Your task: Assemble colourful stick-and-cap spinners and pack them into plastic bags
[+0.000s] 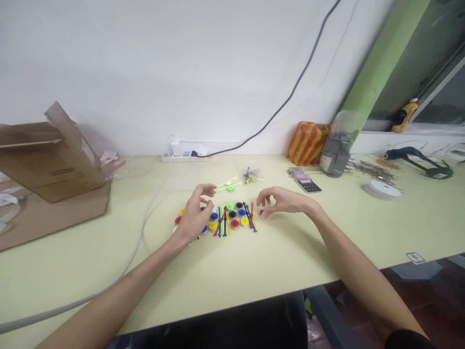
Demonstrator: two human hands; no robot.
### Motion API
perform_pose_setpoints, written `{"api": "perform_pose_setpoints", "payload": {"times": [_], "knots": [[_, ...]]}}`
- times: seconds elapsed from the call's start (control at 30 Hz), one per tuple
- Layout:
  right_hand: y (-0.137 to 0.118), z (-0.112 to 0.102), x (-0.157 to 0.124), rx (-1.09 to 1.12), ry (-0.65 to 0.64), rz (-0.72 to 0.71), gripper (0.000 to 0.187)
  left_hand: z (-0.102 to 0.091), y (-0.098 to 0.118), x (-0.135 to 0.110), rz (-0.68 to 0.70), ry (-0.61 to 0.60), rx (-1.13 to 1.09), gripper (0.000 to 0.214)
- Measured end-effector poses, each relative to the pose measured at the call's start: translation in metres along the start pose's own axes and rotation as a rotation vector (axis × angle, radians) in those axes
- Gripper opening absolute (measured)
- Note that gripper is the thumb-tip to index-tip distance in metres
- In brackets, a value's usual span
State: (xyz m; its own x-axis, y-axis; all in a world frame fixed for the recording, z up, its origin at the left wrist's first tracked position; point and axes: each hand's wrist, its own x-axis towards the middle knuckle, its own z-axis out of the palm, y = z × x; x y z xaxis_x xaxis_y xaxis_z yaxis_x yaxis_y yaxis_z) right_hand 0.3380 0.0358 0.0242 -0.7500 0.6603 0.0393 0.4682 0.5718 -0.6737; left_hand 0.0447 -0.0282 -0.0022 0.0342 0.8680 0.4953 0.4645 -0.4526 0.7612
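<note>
A cluster of small coloured round discs (232, 219) lies on the pale yellow table (254, 261), mixed with thin coloured sticks (222, 222). My left hand (196, 213) hovers over the cluster's left part, fingers curled and apart, thumb and forefinger nearly pinched; nothing shows in them. My right hand (278, 201) rests at the cluster's right end, fingers curled down onto a red disc (261, 213). Behind the cluster lies a green stick with a disc (229, 185) and a small bag of coloured pieces (250, 175).
A phone (308, 184) lies right of the hands. A striped bag (307, 141) and a grey pouch (334, 154) stand at the back. A power strip (183, 155) sits by the wall. Cardboard box (47, 160) at left, grey cable (134, 247), white tape roll (381, 189).
</note>
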Motion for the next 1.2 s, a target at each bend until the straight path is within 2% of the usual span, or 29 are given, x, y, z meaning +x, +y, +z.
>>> {"api": "perform_pose_setpoints", "payload": {"times": [0.1, 0.17, 0.23, 0.3, 0.37, 0.47, 0.57, 0.7, 0.77, 0.83, 0.93, 1.2], "knots": [[0.002, -0.003, -0.004, 0.002, -0.084, 0.052, 0.01, 0.0, 0.001, 0.0, -0.004, -0.02, 0.01, 0.034], [-0.001, -0.002, -0.003, 0.016, -0.056, 0.032, 0.008, 0.0, 0.004, -0.001, -0.021, -0.06, -0.019, 0.029], [-0.009, 0.003, 0.001, 0.062, 0.03, -0.045, 0.012, 0.001, 0.009, -0.003, -0.044, -0.143, -0.116, 0.022], [-0.022, 0.013, 0.007, 0.121, 0.178, -0.151, 0.017, 0.003, 0.016, -0.005, -0.085, -0.254, -0.243, 0.025], [-0.037, 0.03, 0.014, 0.166, 0.339, -0.245, 0.023, 0.005, 0.024, -0.008, -0.141, -0.354, -0.332, 0.033], [-0.055, 0.058, 0.023, 0.206, 0.441, -0.342, 0.024, 0.008, 0.032, -0.01, -0.153, -0.427, -0.418, 0.039], [-0.059, 0.072, 0.024, 0.169, 0.507, -0.406, 0.02, 0.008, 0.031, -0.01, -0.153, -0.404, -0.484, 0.038], [-0.043, 0.061, 0.021, 0.052, 0.574, -0.408, 0.023, 0.007, 0.019, -0.006, -0.209, -0.292, -0.47, 0.036], [-0.031, 0.05, 0.019, -0.027, 0.514, -0.369, 0.016, 0.007, 0.014, -0.005, -0.213, -0.239, -0.463, 0.034], [-0.02, 0.041, 0.018, -0.104, 0.375, -0.325, 0.005, 0.007, 0.012, -0.004, -0.214, -0.196, -0.47, 0.034], [-0.006, 0.033, 0.017, -0.157, 0.197, -0.266, 0.01, 0.006, 0.015, -0.004, -0.229, -0.169, -0.492, 0.036], [0.011, 0.031, 0.021, -0.118, 0.108, -0.291, 0.012, 0.002, 0.024, -0.003, -0.238, -0.182, -0.488, 0.034]]}}
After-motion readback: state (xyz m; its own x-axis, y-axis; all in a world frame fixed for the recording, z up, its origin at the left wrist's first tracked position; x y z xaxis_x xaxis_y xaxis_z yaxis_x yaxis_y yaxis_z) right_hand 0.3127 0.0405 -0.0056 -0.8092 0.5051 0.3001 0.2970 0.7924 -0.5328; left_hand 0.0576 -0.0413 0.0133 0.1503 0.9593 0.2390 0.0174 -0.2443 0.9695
